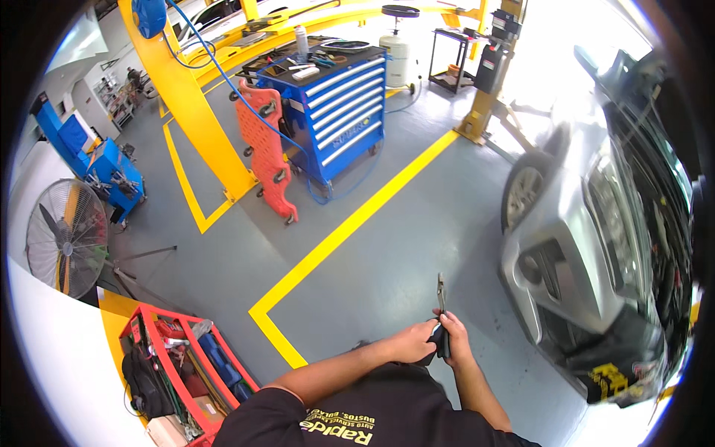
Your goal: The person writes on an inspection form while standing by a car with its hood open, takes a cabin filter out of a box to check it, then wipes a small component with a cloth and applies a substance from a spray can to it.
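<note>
In front of my body, low in the view, my two hands are close together. My right hand is closed round the lower part of a slim silver metal tool, which points up and away from me; its exact kind is too small to tell. A dark, black object sits between the hands, its shape partly covered by the fingers. My left hand is closed against this black object from the left side, its fingertips partly hidden.
To the right stands a silver car with its engine bay exposed and a black cover over its front. Ahead are a blue tool cabinet, a red creeper and a yellow lift post. Left are a fan and red tool cart.
</note>
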`<state>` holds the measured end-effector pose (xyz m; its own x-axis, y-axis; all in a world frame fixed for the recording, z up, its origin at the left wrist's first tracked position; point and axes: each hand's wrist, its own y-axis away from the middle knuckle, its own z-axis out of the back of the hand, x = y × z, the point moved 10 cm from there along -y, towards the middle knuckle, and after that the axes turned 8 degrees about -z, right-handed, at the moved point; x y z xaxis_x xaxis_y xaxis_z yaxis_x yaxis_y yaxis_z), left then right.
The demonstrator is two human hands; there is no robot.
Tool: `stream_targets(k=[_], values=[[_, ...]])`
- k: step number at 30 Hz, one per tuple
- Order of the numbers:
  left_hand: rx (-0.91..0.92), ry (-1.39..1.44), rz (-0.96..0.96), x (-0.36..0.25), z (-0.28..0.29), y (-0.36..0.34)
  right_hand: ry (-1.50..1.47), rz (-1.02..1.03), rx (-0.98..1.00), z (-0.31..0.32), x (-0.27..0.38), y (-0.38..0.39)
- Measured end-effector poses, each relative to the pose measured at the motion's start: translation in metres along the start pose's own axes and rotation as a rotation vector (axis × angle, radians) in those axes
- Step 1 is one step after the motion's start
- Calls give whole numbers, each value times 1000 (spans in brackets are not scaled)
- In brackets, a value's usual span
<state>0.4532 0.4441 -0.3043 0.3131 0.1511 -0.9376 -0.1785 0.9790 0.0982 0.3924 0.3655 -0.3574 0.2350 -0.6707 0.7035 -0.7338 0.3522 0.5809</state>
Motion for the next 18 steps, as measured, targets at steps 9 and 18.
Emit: stream_targets(k=[9,18], values=[[-236,413,230,153,243,-140,82,-336,-39,1,102,-249],[-1081,250,647,265,460,-128,1014,-120,374,-182,331,-606]])
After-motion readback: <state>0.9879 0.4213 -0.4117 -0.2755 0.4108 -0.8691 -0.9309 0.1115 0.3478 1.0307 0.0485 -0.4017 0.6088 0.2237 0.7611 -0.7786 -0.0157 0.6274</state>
